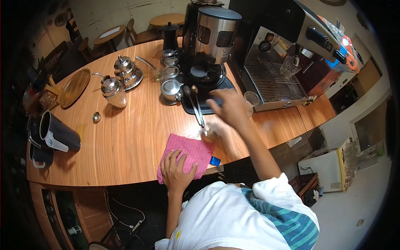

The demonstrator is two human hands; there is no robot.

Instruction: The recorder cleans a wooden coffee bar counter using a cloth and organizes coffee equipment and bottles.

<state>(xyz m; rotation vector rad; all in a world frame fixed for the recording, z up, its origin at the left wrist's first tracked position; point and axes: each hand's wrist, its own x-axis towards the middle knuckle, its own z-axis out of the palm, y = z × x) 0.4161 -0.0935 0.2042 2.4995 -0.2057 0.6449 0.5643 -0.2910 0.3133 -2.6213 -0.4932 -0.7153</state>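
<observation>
My left hand (177, 168) lies flat on a folded pink cloth (191, 150) at the counter's near edge, fingers spread. Above the near right corner of a black tray (215, 93) is my right hand (231, 104), thumb and forefinger apart, with nothing visible in it. It is slightly blurred. Two long metal spoons (197, 107) lie just left of it, bowls on the tray and handles reaching onto the wood. A clear glass (251, 99) stands right of that hand, partly hidden by it. Against the cloth's right side rests a small blue packet (215, 161).
A coffee grinder (215, 37) stands behind the tray, with an espresso machine (275, 78) to its right. Several metal drip filters (170, 90) line the tray's left. Farther left are a gooseneck kettle (128, 73), a cocktail shaker (114, 93), a jigger (96, 117) and a dark container (59, 132).
</observation>
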